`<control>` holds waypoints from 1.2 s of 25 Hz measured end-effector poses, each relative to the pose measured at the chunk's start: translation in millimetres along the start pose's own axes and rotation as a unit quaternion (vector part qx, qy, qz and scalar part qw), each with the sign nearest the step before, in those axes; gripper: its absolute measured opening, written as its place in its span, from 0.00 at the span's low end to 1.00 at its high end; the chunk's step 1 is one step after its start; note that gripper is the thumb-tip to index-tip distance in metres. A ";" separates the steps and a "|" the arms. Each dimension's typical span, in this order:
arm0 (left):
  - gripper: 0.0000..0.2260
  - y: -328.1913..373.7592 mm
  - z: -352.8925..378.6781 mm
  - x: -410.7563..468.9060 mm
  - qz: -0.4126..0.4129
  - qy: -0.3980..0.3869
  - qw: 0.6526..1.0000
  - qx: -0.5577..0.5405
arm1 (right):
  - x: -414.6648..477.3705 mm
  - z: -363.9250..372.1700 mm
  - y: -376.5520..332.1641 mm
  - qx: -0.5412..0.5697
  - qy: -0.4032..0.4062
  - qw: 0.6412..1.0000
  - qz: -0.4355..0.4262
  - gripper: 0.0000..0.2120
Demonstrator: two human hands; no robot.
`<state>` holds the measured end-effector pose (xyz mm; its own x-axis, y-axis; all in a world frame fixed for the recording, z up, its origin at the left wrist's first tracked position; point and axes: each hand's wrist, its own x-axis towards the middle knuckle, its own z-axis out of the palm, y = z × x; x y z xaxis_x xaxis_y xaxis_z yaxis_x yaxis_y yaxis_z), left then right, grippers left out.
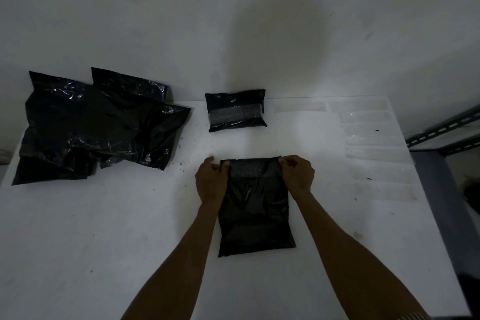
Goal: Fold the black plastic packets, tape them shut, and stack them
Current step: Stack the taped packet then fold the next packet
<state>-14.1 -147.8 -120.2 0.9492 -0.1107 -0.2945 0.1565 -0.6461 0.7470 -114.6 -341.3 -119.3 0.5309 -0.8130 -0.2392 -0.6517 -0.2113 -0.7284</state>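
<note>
Two hands, left hand (211, 179) and right hand (296, 173), pinch the far corners of a flat black plastic packet (255, 212) lying mid-table on a white table (104, 228); uneven pulling could skew the fold.

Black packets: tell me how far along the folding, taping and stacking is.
Done: one taped packet lies folded at the far edge of the table. In hand: the left hand and right hand pinch the far corners of the packet in front; it shows no tape. Left: the heap of loose packets on the left, plus stacking; only one is finished. Clear tape strips wait on the right.
</note>
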 end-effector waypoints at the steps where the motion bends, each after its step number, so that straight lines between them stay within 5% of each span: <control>1: 0.16 -0.2 -0.7 8.2 0.006 0.000 1.000 0.017 | -0.2 -1.4 0.4 0.017 0.002 1.000 -0.001 0.09; 3: 0.08 0.9 -4.1 16.8 0.016 -0.009 1.000 0.006 | -0.3 -4.0 2.0 0.049 0.005 0.999 0.006 0.08; 9: 0.04 3.0 -13.0 18.7 -0.031 -0.043 0.994 -0.092 | -1.8 -1.8 1.4 0.116 -0.025 0.993 0.018 0.12; 30: 0.07 -5.7 -12.1 35.9 -0.056 -0.051 0.994 -0.084 | 10.9 -3.3 5.9 0.033 0.002 0.999 -0.001 0.10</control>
<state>22.3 -138.9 -127.8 0.8917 -0.1273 -0.4344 0.3110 -0.5251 0.7922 -114.4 -353.2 -124.1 0.5300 -0.8148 -0.2351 -0.6138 -0.1772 -0.7693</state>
